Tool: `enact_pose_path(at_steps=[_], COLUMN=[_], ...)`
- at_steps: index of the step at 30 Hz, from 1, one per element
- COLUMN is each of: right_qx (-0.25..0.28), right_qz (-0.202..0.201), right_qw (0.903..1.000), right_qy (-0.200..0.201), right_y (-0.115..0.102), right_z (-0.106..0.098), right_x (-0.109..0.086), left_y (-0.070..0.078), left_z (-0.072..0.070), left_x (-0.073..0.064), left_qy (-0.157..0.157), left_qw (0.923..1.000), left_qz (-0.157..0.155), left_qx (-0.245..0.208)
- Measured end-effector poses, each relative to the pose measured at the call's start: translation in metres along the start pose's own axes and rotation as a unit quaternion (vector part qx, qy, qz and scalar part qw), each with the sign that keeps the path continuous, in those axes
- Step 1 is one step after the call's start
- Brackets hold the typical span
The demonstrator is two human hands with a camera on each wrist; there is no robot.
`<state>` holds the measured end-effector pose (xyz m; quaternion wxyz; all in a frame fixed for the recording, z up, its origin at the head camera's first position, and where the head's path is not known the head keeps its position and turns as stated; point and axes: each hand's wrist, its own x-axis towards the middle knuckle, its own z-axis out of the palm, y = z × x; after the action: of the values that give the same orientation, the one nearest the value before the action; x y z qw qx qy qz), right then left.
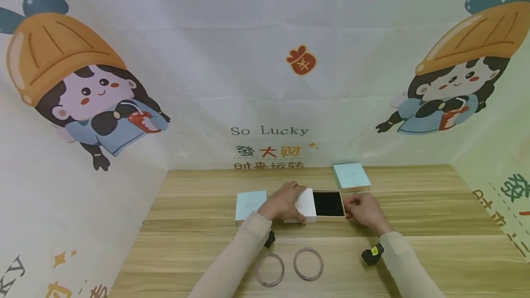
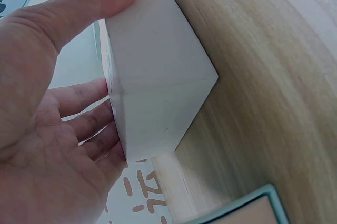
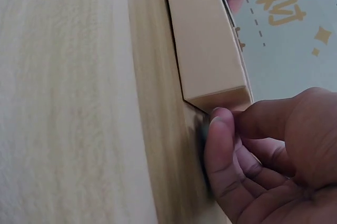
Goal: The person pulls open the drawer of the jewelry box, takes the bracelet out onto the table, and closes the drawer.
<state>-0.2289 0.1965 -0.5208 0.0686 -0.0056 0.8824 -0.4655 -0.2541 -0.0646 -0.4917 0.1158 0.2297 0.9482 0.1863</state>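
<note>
Left grip (image 1: 285,202) clasps white sleeve (image 1: 309,206), apparently bracing it | right grip (image 1: 367,210) pinches drawer (image 1: 331,219) at end, likely for purchase

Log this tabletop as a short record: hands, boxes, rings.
Left hand: grips the white cover
Right hand: fingers pinched at the tray's outer end
Tray: partly out of the cover, black inside
Left blue box: left of the cover
Far blue box: behind the tray's right end
Rings: two, apart on the wooden table, nearer the person
</note>
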Motion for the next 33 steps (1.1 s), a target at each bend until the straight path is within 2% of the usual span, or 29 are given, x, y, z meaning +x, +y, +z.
enact_pose_path(at_steps=[5,8,24,33], right_qx=[0.004,0.007,-0.009,-0.019], right_qz=[-0.014,-0.009,-0.030,-0.023], right_qw=[0.9999,0.9999,0.9989,0.9989], right_qy=[0.009,0.012,0.034,0.036], right_y=[0.002,0.002,-0.009,-0.010], right_z=[0.003,0.005,0.017,0.023], right_x=[0.000,0.000,0.003,0.007], left_y=[0.001,0.001,0.000,0.001], left_z=[0.001,0.001,0.001,0.002], left_x=[0.001,0.001,0.001,0.001], left_qy=[-0.001,-0.004,0.004,0.002], left_qw=[1.0000,1.0000,1.0000,1.0000], left_qz=[-0.003,-0.003,-0.008,-0.008], left_qx=[-0.004,-0.004,-0.001,0.000])
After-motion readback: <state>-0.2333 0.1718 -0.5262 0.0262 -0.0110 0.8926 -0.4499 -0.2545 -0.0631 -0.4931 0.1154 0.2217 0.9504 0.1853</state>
